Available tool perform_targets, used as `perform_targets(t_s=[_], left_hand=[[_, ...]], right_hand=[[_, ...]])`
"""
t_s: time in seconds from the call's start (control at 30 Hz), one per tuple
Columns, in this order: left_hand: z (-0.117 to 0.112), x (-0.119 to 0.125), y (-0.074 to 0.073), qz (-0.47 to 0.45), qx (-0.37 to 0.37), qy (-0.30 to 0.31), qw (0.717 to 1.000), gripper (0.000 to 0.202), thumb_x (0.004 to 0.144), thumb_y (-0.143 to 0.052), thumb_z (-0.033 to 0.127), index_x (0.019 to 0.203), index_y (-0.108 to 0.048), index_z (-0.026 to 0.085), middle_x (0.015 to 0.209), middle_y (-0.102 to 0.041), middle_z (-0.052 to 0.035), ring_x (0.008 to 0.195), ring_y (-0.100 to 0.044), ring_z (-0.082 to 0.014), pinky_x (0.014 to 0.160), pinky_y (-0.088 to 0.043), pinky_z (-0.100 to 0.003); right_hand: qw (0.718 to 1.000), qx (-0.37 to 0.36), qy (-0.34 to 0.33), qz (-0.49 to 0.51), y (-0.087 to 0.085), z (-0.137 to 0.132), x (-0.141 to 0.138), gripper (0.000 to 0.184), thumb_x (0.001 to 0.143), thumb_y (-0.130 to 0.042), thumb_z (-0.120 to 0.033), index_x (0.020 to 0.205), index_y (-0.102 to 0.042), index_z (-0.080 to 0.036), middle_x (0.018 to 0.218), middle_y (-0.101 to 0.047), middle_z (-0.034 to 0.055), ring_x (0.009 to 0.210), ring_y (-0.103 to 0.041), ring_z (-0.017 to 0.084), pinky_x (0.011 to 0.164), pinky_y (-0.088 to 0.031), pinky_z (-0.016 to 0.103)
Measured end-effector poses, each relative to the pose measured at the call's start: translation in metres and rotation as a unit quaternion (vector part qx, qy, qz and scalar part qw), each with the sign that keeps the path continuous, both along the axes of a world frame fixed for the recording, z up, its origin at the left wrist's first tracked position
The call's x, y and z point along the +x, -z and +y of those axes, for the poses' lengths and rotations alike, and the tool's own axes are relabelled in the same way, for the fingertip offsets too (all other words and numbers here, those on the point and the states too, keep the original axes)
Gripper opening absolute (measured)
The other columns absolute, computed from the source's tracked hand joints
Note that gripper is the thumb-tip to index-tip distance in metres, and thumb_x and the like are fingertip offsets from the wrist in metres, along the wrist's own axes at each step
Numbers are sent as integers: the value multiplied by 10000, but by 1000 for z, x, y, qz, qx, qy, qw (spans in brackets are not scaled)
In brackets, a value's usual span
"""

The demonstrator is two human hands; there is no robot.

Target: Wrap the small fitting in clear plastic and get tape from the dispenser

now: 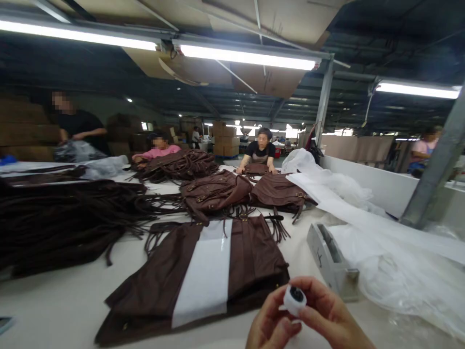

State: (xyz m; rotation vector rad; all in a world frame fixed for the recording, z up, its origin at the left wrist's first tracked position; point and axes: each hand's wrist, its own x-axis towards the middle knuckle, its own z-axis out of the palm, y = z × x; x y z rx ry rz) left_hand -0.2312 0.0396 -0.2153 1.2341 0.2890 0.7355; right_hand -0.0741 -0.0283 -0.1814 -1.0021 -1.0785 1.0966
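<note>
Low in the view, my left hand [267, 320] and my right hand [329, 310] come together around a small white roll with a dark centre [295, 296]. Both hands have their fingers closed on it, the right thumb and forefinger pinching its right side. Whether it is tape or some fitting I cannot tell. Just beyond them on the table lies a dark brown bag [250, 257], flat, with a white paper band [205, 271] across its middle. To the right of the bag stands a grey tape dispenser [332, 261].
Brown bags [218, 189] lie across the table's middle, with a dark heap of strapped bags [61, 223] at left. White wrapping sheets [392, 271] cover the right side. A co-worker [259, 150] leans over a bag opposite; a metal post [436, 160] rises at right.
</note>
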Motion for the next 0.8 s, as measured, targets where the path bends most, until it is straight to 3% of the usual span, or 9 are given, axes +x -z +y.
perform_targets(t_s=[0.1,0.23,0.37,0.43,0.5,0.57,0.63,0.73,0.8], left_hand=[[-11,1,-6,-47,-77,-9,996,614,797,-682,510,1334,-503,271,1312,-574,-99,1206,-525,-321,939,-490,-462],[-12,-1,-2,-60,-147,-47,986,560,798,-701,448,1307,-537,282,1236,-634,-92,1118,-594,-312,976,-461,-488],[-5,-3,-2,-41,-143,-70,986,467,781,-721,396,1206,-613,234,1110,-680,-103,1002,-640,-282,894,-511,-419],[-4,-4,-5,-24,-83,-92,992,399,792,-707,379,1157,-634,233,1084,-667,-94,966,-638,-254,840,-532,-364],[-4,-6,-8,2,44,-136,990,329,823,-668,340,1138,-644,248,1098,-628,-82,940,-623,-216,775,-542,-296],[-4,-7,-8,33,195,-181,963,320,852,-618,272,1171,-627,272,1136,-582,-73,944,-600,-188,745,-534,-252],[-4,-7,-5,58,294,-190,935,384,869,-567,198,1240,-572,295,1141,-563,-66,943,-584,-171,744,-525,-237],[0,-7,3,72,353,-169,918,445,876,-507,144,1297,-499,287,1139,-540,-70,935,-573,-162,728,-522,-227],[2,-7,7,81,372,-160,911,447,880,-496,152,1309,-472,274,1126,-531,-74,896,-573,-156,684,-521,-220]], right_hand=[[993,17,88,-71,19,-5,-23,436,816,-671,-447,1198,-586,-256,1141,-652,69,1005,-604,243,867,-505,343],[976,33,177,-124,38,-2,-39,389,845,-637,-404,1208,-593,-272,1149,-648,51,961,-619,209,869,-508,285],[959,84,235,-136,46,4,-46,359,873,-595,-411,1216,-607,-305,1332,-528,51,1203,-509,241,966,-469,279],[960,92,237,-118,47,4,-47,349,882,-568,-450,1193,-629,-304,1373,-483,57,1251,-468,263,954,-481,286],[969,81,219,-83,48,5,-47,379,890,-527,-502,1191,-630,-297,1333,-513,69,1186,-517,266,876,-516,284],[977,64,199,-52,51,5,-47,432,882,-503,-557,1198,-618,-286,1245,-575,80,998,-601,243,744,-536,277],[980,36,190,-43,54,6,-49,468,862,-508,-603,1162,-628,-265,1052,-654,76,713,-599,179,594,-504,258],[981,-15,187,-46,59,7,-52,548,842,-484,-671,1092,-641,-209,683,-631,31,477,-459,117,446,-382,235],[983,-37,176,-34,60,6,-54,624,829,-448,-719,1082,-623,-176,593,-584,13,440,-429,105,411,-318,222]])
